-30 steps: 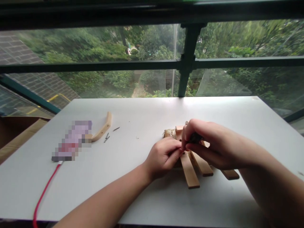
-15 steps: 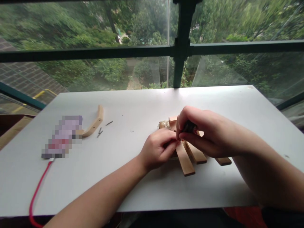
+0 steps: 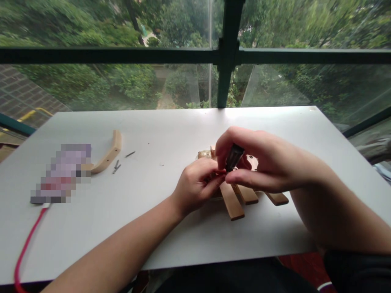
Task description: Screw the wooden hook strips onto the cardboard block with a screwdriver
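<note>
My right hand (image 3: 262, 160) is closed round a short dark tool handle (image 3: 233, 156), held upright over a wooden piece with several flat slats (image 3: 233, 201) on the white table (image 3: 171, 126). My left hand (image 3: 197, 185) sits just left of it, fingers pinched together at the tool's lower tip; what they hold is hidden. Both hands cover most of the wooden piece. A small brownish lump (image 3: 204, 154) shows behind the left hand.
A curved wooden strip (image 3: 108, 156) lies at the table's left, with a few small dark screws (image 3: 117, 165) beside it. A blurred-out flat object (image 3: 62, 173) with a red cable (image 3: 24, 248) lies further left. A window with a dark frame (image 3: 226, 57) stands behind the table.
The camera has tilted down, so everything sits higher and nearer. My right hand has tipped the dark tool more upright; both hands stay on the slatted wooden piece.
</note>
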Demonstrator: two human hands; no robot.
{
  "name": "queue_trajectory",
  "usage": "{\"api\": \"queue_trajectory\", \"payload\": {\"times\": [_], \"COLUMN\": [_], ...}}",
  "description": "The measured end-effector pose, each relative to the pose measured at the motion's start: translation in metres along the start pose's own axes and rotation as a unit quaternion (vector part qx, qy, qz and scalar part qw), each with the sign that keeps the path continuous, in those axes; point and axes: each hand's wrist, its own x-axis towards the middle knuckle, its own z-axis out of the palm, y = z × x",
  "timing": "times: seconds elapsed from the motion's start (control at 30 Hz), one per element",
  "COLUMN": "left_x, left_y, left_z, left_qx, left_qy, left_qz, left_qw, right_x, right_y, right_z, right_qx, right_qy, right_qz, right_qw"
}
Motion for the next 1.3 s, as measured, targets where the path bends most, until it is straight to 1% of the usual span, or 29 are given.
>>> {"api": "queue_trajectory", "payload": {"times": [0.07,0.13,0.2,0.27,0.4,0.5,0.63,0.7,0.73,0.8,0.83,0.9,1.03,1.2,1.3], "left_x": [0.0,-0.002,-0.003,-0.004,-0.005,-0.006,-0.006,-0.005,-0.004,-0.003,-0.002,0.0,0.0,-0.003,-0.003], "left_y": [0.0,0.0,-0.001,-0.002,-0.003,-0.004,-0.007,-0.006,-0.006,-0.004,-0.004,-0.004,-0.009,-0.01,-0.009], "left_z": [0.0,0.0,-0.001,-0.001,-0.002,-0.003,-0.005,-0.006,-0.006,-0.006,-0.005,-0.004,-0.004,-0.012,-0.015], "left_qx": [0.0,0.008,0.022,0.032,0.039,0.047,0.036,0.034,0.036,0.041,0.042,0.037,0.012,-0.044,-0.049], "left_qy": [-0.001,0.001,-0.002,-0.009,-0.02,-0.029,-0.029,-0.024,-0.022,-0.024,-0.027,-0.031,-0.022,-0.033,-0.04], "left_qz": [-0.001,0.002,-0.002,-0.007,-0.006,0.002,0.027,0.031,0.031,0.033,0.037,0.051,0.066,0.039,0.049], "left_qw": [1.0,1.0,1.0,0.999,0.999,0.998,0.999,0.999,0.999,0.998,0.998,0.998,0.998,0.998,0.997], "right_x": [0.0,0.001,0.002,0.005,0.01,0.013,0.015,0.013,0.012,0.008,0.005,0.002,-0.001,-0.005,-0.007], "right_y": [-0.003,-0.005,-0.004,-0.002,0.002,0.004,0.012,0.014,0.013,0.007,0.003,-0.003,-0.01,-0.016,-0.016], "right_z": [-0.009,-0.016,-0.019,-0.02,-0.018,-0.012,0.001,0.004,0.003,-0.001,-0.004,-0.01,-0.014,-0.017,-0.018], "right_qx": [0.05,0.071,0.063,0.043,-0.003,-0.021,-0.05,-0.039,-0.026,-0.011,-0.014,-0.018,-0.04,-0.053,-0.082], "right_qy": [-0.01,-0.02,-0.04,-0.041,-0.005,0.009,0.003,-0.007,-0.002,0.029,0.034,0.043,0.049,0.114,0.126], "right_qz": [-0.02,-0.038,-0.056,-0.071,-0.079,-0.091,-0.081,-0.091,-0.095,-0.073,-0.043,-0.017,-0.012,0.004,0.021], "right_qw": [0.999,0.997,0.996,0.996,0.997,0.996,0.995,0.995,0.995,0.997,0.998,0.999,0.998,0.992,0.988]}}
